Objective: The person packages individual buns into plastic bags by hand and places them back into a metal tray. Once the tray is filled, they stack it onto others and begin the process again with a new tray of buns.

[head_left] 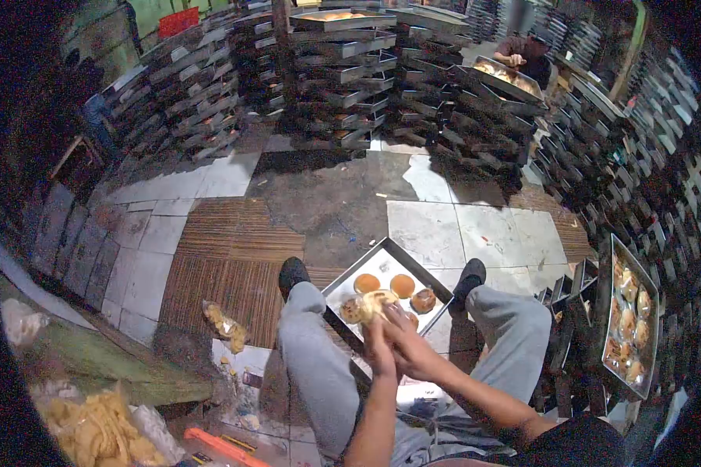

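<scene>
Bare forearms run forward to the left grip and right grip, which come together; how tightly the fingers close I cannot tell. Touching their tips is a pale, yellowish bun, over a tray. Two golden buns lie just beyond the grip, a darker bun to its right. Well right of the grip, another tray holds browned buns.

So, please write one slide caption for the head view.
Left hand and right hand close together over a tray of round buns, stacked trays beyond.
</scene>
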The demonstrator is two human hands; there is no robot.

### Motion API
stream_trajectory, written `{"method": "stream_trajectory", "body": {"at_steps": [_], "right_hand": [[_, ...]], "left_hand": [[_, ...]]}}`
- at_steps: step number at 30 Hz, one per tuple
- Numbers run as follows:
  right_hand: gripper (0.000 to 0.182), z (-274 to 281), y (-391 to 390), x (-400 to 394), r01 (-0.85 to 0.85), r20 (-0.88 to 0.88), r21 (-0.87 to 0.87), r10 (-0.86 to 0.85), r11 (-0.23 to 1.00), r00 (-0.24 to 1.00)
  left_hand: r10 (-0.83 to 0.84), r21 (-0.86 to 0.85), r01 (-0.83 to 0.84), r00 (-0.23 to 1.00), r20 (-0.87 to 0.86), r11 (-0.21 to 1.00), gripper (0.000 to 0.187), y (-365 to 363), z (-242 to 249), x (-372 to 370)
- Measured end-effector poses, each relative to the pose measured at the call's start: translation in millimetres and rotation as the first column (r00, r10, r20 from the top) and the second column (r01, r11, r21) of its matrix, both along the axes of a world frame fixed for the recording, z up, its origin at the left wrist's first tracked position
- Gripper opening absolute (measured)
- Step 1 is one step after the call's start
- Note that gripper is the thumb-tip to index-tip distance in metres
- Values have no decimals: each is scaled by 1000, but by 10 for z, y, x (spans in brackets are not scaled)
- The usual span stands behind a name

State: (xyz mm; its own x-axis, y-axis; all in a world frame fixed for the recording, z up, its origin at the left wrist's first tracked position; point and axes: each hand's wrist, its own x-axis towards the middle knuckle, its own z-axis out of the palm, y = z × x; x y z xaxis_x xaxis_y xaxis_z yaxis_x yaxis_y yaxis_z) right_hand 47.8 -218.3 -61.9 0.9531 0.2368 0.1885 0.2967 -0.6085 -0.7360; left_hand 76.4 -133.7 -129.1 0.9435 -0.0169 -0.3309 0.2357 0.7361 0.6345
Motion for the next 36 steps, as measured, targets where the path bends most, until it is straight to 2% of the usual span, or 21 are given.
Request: {"method": "stream_trajectory", "body": {"at_steps": [5, 8, 9, 11, 12, 13, 15, 16, 17, 19, 21, 22, 23, 24, 25, 26, 27, 29, 30, 32, 36], "right_hand": [[53, 109, 25, -142, -52, 37, 7, 51, 999, 998], [30, 381, 17, -291, 189, -411, 269, -66, 944, 909], [30, 413, -26, -381, 190, -407, 279, -63, 941, 911], [20, 505, -205, -550, -203, -299, 285, 288, 937, 910], [20, 662, -312, -608, -524, -267, 403, 644, 751, 717], [20, 692, -391, -627, -526, -258, 411, 649, 744, 716], [23, 673, -479, -674, -355, -395, 463, 547, 812, 738], [17, 619, -410, -612, -45, -431, 295, 175, 955, 885], [16, 609, -307, -593, 182, -123, 345, -148, 921, 981], [16, 719, -220, -456, 22, 131, 434, -87, 901, 988], [14, 330, -102, -418, -57, 119, 483, -1, 874, 993], [14, 416, -16, -453, 109, -165, 581, -14, 806, 986], [14, 385, 37, -427, 104, -165, 585, -7, 804, 986], [16, 321, 85, -375, 114, -137, 601, -38, 791, 990], [18, 306, 143, -334, 124, -113, 616, -69, 778, 991], [19, 297, 212, -285, 151, -156, 627, -67, 765, 986], [18, 367, 267, -258, 151, -154, 614, -71, 775, 986], [16, 349, 353, -170, 84, 38, 493, -118, 866, 992], [14, 436, 394, -170, 75, 63, 504, -124, 860, 990], [14, 654, 444, -213, 85, 82, 475, -140, 876, 987], [14, 821, 435, -208, 88, 55, 376, -117, 923, 992]], "left_hand": [[-4, -78, -6, 993, -121, 997, 52, 157, -104, 76], [35, -66, -40, 997, -70, 997, 56, 126, -72, 37], [0, -172, -8, 999, -46, 985, 57, 93, -38, 27], [-75, -218, 72, 997, -9, 973, 55, 193, 42, 4], [-16, -245, 8, 999, -32, 970, 55, 254, 384, 4], [40, -265, -55, 997, -62, 963, 56, 330, 624, -4], [29, -273, -32, 999, -15, 962, 57, 544, 718, 4], [2, -194, 0, 1000, 10, 981, 60, 591, 900, -110], [-26, -112, 29, 999, 31, 993, 62, 637, 1046, -218], [-151, -38, 156, 982, 115, 987, 66, 752, 1048, -574], [-176, 30, 175, 984, 30, 984, 65, 896, 1449, -865], [-323, 445, 415, 907, -269, 793, 59, 1101, 1589, -893], [-286, 659, 646, 763, -580, 386, 52, 1237, 1652, -903], [-278, 660, 643, 765, -581, 390, 52, 1281, 1603, -895], [-173, 945, 261, 958, -228, 198, 42, 1321, 1493, -877], [-161, 982, -186, 971, 177, -39, 32, 1364, 1384, -878], [-152, 985, -171, 975, 164, -37, 32, 1403, 1332, -836], [-283, 856, -486, 808, 517, 175, 17, 1440, 1258, -667], [-270, 868, -465, 825, 496, 174, 17, 1464, 1165, -662], [-200, 767, -521, 762, 616, 376, 12, 1530, 1020, -642], [-203, 742, -560, 730, 652, 367, 14, 1455, 1133, -627]]}}
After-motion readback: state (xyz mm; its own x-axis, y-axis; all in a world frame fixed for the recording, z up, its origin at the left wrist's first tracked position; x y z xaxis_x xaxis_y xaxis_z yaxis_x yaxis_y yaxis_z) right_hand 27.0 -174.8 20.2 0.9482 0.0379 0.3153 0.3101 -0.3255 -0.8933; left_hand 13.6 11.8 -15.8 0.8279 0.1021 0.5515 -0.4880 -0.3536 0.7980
